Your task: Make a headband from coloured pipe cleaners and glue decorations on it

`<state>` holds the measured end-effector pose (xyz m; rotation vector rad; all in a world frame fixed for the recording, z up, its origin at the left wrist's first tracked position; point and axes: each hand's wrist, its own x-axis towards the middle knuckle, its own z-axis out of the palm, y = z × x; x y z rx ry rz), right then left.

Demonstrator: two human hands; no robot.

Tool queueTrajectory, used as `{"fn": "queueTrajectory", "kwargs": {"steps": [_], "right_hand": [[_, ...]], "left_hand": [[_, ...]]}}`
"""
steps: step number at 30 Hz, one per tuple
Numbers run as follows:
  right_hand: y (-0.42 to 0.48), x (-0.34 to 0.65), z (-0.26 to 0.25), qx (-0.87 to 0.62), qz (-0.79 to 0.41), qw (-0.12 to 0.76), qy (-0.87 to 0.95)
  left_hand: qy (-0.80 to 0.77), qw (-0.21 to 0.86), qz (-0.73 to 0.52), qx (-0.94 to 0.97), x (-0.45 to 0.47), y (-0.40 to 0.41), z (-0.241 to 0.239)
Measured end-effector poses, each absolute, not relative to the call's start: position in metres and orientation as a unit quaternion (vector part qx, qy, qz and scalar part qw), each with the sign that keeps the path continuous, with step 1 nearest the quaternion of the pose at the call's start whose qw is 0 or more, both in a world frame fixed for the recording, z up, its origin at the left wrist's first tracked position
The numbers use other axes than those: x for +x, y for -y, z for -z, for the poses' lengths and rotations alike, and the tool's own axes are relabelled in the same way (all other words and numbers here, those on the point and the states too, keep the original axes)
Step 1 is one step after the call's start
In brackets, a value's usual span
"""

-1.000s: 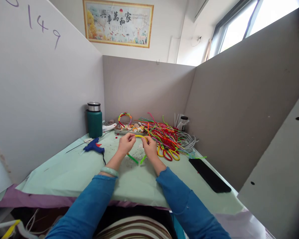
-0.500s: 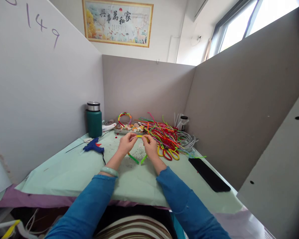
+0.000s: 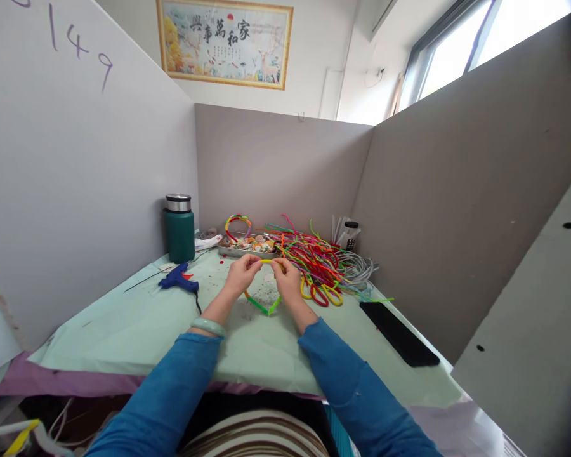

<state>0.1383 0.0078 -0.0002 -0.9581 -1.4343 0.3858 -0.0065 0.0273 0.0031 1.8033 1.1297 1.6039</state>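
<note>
Between my hands is a bent headband (image 3: pixel 266 261) wrapped in fuzzy pipe cleaner, yellow at its top, with orange and green lower down. My left hand (image 3: pixel 242 273) pinches the left of the yellow stretch. On the right of it, my right hand (image 3: pixel 287 277) is closed round the band. Below the hands the two green ends come together in a V just over the table; much of both sides is hidden behind my fingers. A second multicoloured headband (image 3: pixel 238 216) stands at the metal tray (image 3: pixel 240 252) beyond my hands.
A heap of pipe cleaners (image 3: pixel 314 254) lies back right, beside scissors (image 3: pixel 334 296) and grey headband hoops (image 3: pixel 361 270). A black phone-like slab (image 3: pixel 400 334) lies at right. At left are a blue glue gun (image 3: pixel 179 278) and a green bottle (image 3: pixel 179 235). Grey partitions (image 3: pixel 285 165) enclose the table.
The headband's two green ends have drawn closer and now meet or overlap at the bottom. Both hands keep nearly the same place and grip.
</note>
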Motion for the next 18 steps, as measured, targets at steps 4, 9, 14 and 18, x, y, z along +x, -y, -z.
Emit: {"fn": "queueTrajectory", "kwargs": {"steps": [4, 9, 14, 18], "right_hand": [[-0.0115, 0.1397, 0.0006, -0.42, -0.18, 0.639, 0.619], [-0.0135, 0.1402, 0.0019, -0.418, -0.186, 0.635, 0.623], [-0.012, 0.1395, 0.0019, -0.411, -0.176, 0.629, 0.636], [-0.0096, 0.1385, 0.0001, -0.391, -0.177, 0.626, 0.651]], "left_hand": [[-0.396, 0.26, -0.59, 0.654, -0.0055, -0.0249, -0.0045], [-0.356, 0.291, -0.605, 0.65, -0.0041, -0.0209, -0.0082], [-0.364, 0.281, -0.606, 0.649, -0.0039, -0.0189, -0.0104], [-0.371, 0.272, -0.592, 0.662, -0.004, -0.0173, -0.0111]]}}
